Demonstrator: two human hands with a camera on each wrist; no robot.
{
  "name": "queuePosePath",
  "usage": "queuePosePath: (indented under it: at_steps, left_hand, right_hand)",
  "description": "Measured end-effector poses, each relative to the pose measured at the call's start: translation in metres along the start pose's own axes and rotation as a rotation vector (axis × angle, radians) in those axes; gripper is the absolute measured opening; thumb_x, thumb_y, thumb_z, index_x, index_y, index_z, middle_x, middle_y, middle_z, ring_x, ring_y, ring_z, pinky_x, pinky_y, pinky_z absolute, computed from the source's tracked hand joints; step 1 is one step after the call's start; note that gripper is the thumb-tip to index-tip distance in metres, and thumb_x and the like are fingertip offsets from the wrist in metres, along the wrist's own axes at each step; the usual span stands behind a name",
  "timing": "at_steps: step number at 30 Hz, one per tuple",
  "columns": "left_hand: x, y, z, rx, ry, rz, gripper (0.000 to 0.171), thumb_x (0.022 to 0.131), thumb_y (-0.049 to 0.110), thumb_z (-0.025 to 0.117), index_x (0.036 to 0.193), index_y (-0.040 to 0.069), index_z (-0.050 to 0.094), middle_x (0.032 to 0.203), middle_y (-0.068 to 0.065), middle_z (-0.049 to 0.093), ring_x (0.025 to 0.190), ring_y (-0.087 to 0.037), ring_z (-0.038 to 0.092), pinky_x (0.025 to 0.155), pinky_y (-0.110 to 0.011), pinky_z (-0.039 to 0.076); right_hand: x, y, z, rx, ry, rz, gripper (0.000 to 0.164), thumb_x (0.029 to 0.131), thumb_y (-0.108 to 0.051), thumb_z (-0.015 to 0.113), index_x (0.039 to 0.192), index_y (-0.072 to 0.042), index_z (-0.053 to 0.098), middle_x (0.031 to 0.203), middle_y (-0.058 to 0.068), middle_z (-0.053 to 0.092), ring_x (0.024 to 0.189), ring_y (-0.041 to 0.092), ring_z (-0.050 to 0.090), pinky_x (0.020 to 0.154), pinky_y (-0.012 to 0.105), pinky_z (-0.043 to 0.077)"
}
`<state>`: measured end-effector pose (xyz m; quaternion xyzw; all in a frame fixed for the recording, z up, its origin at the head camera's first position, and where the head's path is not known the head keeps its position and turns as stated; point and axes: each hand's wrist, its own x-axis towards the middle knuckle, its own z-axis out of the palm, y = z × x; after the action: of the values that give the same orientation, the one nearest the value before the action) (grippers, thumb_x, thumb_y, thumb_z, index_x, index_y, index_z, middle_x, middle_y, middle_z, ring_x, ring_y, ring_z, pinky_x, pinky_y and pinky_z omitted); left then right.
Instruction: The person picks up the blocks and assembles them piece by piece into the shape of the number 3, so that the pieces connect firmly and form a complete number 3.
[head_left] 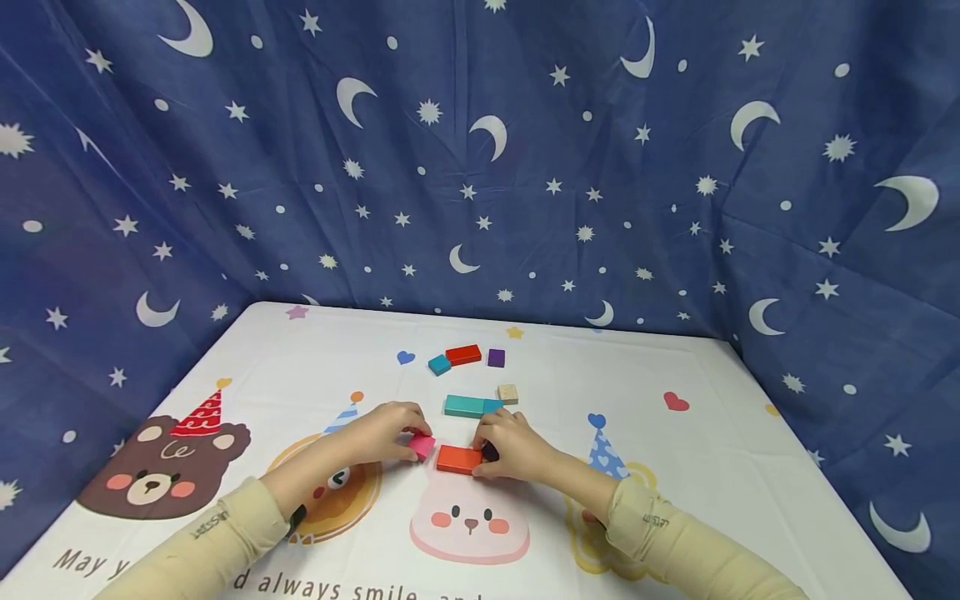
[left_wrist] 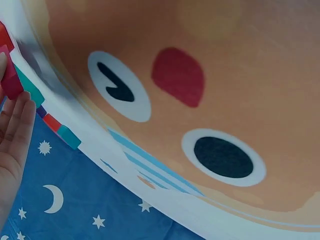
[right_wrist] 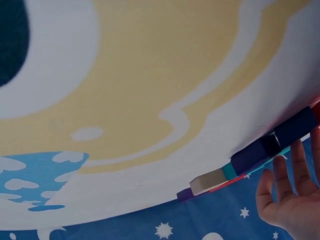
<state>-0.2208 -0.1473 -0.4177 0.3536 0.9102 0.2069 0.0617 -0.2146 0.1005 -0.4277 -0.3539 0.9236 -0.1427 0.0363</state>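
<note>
My left hand [head_left: 388, 433] pinches a pink block [head_left: 422, 447] between thumb and fingers; in the left wrist view the same pink block [left_wrist: 12, 80] shows at the left edge. Just right of it, an orange-red block [head_left: 457, 459] lies flat on the table. At that block's right end my right hand [head_left: 513, 448] holds a dark purple block [head_left: 490, 452] between thumb and fingers, mostly hidden from above. From the right wrist, dark blocks [right_wrist: 296, 126] appear in a row beside the fingertips [right_wrist: 298, 150]; the thumb is out of that view.
Behind the hands lie a teal block [head_left: 464, 406], a blue block [head_left: 492, 406] against its end, and a cream block [head_left: 507, 394]. Farther back are a blue block [head_left: 439, 365], a red block [head_left: 463, 355] and a purple block [head_left: 497, 358]. A starry blue curtain [head_left: 525, 250] borders the printed tablecloth [head_left: 615, 375].
</note>
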Motion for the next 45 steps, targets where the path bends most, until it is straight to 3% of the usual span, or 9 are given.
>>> queuePosePath:
  at_steps: [14,34,45]
  left_hand:
    - [0.0045,0.0009,0.0015,-0.044,-0.068,-0.025,0.029,0.077,0.011,0.077,0.105,0.007,0.070,0.097,-0.002,0.067,0.089,-0.015,0.060,0.084,-0.031,0.052]
    - [0.0068,0.0013,0.0072,-0.049,-0.059,-0.050,0.031,0.077,0.013,0.077,0.106,0.007,0.071,0.098,-0.002,0.068,0.087,-0.014,0.058,0.083,-0.029,0.052]
    - [0.0079,-0.0002,0.0068,-0.037,-0.066,-0.007,0.031,0.076,0.013,0.077,0.106,0.006,0.070,0.100,-0.004,0.069,0.089,-0.015,0.061,0.084,-0.031,0.053]
  right_hand:
    - [0.0002,0.0010,0.0002,-0.002,-0.001,0.011,0.028,0.074,-0.035,0.079,0.088,-0.013,0.069,0.096,0.000,0.063,0.100,0.018,0.051,0.083,0.038,0.040]
    - [0.0012,-0.0022,0.0004,0.031,-0.008,0.042,0.027,0.073,-0.032,0.080,0.087,-0.012,0.069,0.093,-0.001,0.063,0.100,0.019,0.051,0.083,0.037,0.038]
    - [0.0021,-0.0002,0.0024,0.063,-0.013,0.044,0.026,0.073,-0.028,0.080,0.088,-0.010,0.068,0.091,-0.001,0.062,0.097,0.019,0.050,0.083,0.037,0.037]
